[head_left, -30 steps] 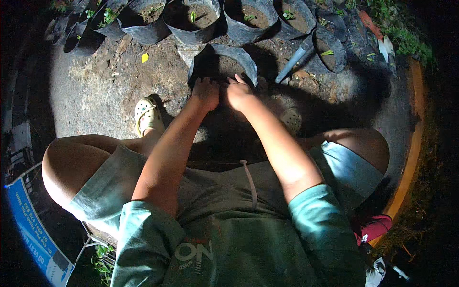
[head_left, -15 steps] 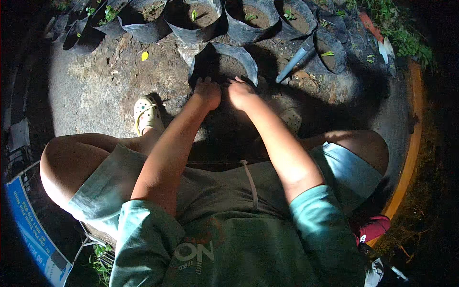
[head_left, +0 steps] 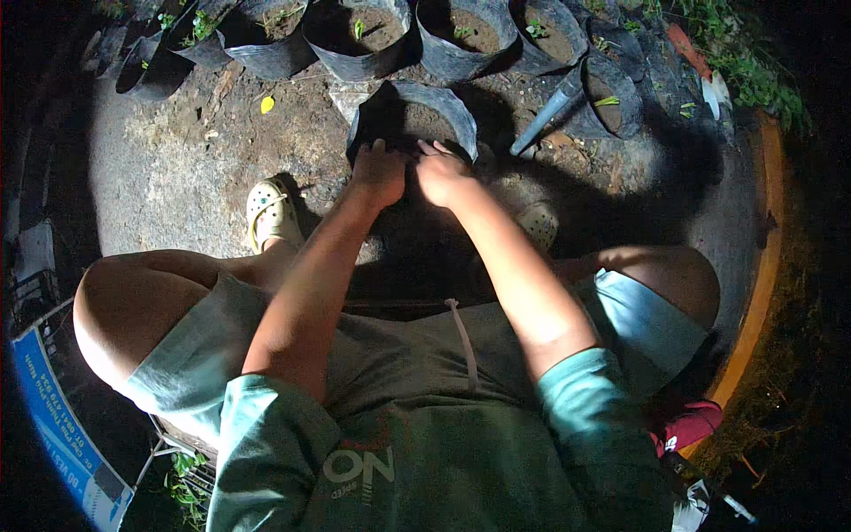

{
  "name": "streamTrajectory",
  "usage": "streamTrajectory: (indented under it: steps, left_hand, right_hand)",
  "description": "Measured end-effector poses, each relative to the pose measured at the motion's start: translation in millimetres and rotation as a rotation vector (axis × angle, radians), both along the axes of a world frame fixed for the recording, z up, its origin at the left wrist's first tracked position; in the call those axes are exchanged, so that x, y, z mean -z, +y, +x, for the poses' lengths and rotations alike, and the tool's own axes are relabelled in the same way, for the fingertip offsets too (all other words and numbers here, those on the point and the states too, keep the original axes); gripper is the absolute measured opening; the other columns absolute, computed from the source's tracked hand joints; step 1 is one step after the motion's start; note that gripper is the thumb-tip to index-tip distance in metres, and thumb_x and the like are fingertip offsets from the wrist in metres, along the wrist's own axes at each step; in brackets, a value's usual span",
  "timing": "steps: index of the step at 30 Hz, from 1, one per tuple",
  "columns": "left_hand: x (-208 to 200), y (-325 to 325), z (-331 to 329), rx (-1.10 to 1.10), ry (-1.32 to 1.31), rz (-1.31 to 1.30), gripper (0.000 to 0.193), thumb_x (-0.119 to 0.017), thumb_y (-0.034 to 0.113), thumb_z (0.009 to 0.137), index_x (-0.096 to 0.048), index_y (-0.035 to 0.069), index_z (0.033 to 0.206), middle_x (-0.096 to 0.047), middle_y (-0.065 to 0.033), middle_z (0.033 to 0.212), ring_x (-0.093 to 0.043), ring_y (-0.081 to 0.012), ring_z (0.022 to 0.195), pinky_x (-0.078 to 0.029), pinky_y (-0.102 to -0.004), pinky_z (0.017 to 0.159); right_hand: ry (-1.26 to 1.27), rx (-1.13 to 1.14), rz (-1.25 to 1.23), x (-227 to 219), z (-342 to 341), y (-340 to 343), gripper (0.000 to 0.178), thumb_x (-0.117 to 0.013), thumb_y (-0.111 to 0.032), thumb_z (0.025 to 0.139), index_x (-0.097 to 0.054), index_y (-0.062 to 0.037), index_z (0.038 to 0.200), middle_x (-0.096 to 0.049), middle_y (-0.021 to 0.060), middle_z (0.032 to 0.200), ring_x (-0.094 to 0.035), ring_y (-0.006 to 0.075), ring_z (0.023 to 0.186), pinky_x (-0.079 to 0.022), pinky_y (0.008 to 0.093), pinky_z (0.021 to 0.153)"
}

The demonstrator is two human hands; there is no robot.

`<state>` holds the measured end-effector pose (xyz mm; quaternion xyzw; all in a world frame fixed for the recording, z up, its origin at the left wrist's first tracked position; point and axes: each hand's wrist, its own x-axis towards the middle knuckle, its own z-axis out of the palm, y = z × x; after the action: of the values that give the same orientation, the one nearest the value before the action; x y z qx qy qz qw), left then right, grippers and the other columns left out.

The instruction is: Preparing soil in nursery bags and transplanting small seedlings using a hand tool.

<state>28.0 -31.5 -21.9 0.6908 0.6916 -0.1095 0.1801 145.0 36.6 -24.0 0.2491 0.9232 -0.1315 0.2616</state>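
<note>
In front of me a black plastic grow bag (head_left: 448, 111) stands on the ground, partly filled with dark soil (head_left: 424, 121). My left hand (head_left: 379, 173) holds its near rim on the left side, fingers reaching over the edge. Close beside it, my right hand (head_left: 443, 173) grips the same rim further right, its fingers bent over toward the inside. Both thumbs are hidden, and the hands cover most of the near rim. No plant shows in this bag.
Behind it curves a row of black grow bags (head_left: 359, 64) with soil and small seedlings. A grey pipe-like piece (head_left: 550, 111) leans against a bag at the right. Beyond lies a trowel (head_left: 712, 93) with an orange handle. A yellow leaf (head_left: 267, 105) and my clog (head_left: 270, 213) are at the left.
My left hand has shifted slightly left along the rim, its fingers a little further up over the edge. My right hand has moved only slightly. The bag stays in nearly the same place.
</note>
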Motion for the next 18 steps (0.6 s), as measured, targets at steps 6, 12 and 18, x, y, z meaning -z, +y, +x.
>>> streamTrajectory:
  steps: [6,12,18]
  left_hand:
    - [4.6,3.4,1.1,-0.05,0.014,-0.021,0.035,-0.046,0.015,0.077,-0.056,0.012,0.11,-0.058,-0.0092,0.109,-0.045,-0.0316,0.111,-0.032,-0.0506,0.092]
    - [7.7,1.4,3.7,-0.029,0.004,-0.044,0.034,-0.046,0.014,0.076,-0.057,0.011,0.108,-0.057,-0.0119,0.11,-0.046,-0.0335,0.109,-0.031,-0.0509,0.093]
    - [5.3,-0.4,5.5,-0.017,0.012,-0.032,0.035,-0.046,0.015,0.076,-0.056,0.008,0.108,-0.056,-0.0165,0.108,-0.049,-0.0346,0.104,-0.035,-0.0468,0.092]
  right_hand:
    - [-0.008,-0.145,0.109,12.0,-1.9,0.8,0.032,-0.039,-0.015,0.079,-0.061,0.0003,0.097,-0.046,0.0121,0.126,-0.029,0.0241,0.127,-0.019,0.0354,0.107]
    - [-0.085,-0.182,0.107,23.0,2.0,3.8,0.031,-0.043,-0.023,0.078,-0.066,-0.015,0.098,-0.051,0.0019,0.123,-0.028,0.0241,0.128,-0.013,0.0408,0.107]
    - [0.054,-0.189,0.099,40.6,7.7,7.8,0.029,-0.041,-0.017,0.078,-0.064,-0.0061,0.092,-0.053,0.01,0.118,-0.032,0.0232,0.125,-0.018,0.0377,0.107]
